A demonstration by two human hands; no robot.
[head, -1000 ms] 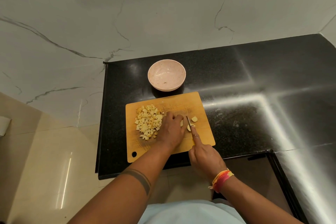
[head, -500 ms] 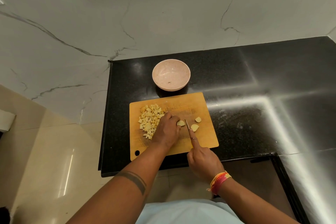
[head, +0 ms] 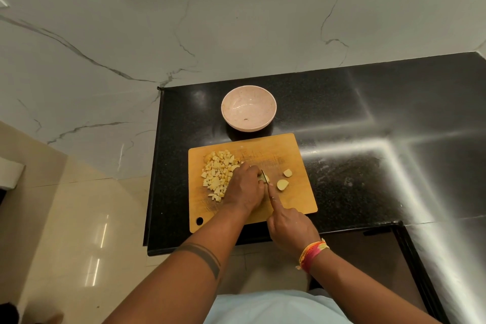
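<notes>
A wooden cutting board (head: 294, 200) lies on the black counter. On its left part sits a pile of small pale yellow cubes (head: 218, 173). My left hand (head: 246, 187) holds a pale piece down in the middle of the board, mostly hiding it. My right hand (head: 289, 229) grips a knife (head: 265, 177), index finger stretched along its spine, the blade set against the held piece. Two larger pale chunks (head: 282, 184) (head: 287, 172) lie just right of the blade.
An empty pink bowl (head: 248, 108) stands behind the board. The black counter (head: 368, 152) stretches to the right and ends at an edge on the left, by a marble wall. A dark opening lies at the lower right.
The knife blade has shifted left, close against my left hand's fingers. Both hands stay over the middle of the board; the camera view moved slightly.
</notes>
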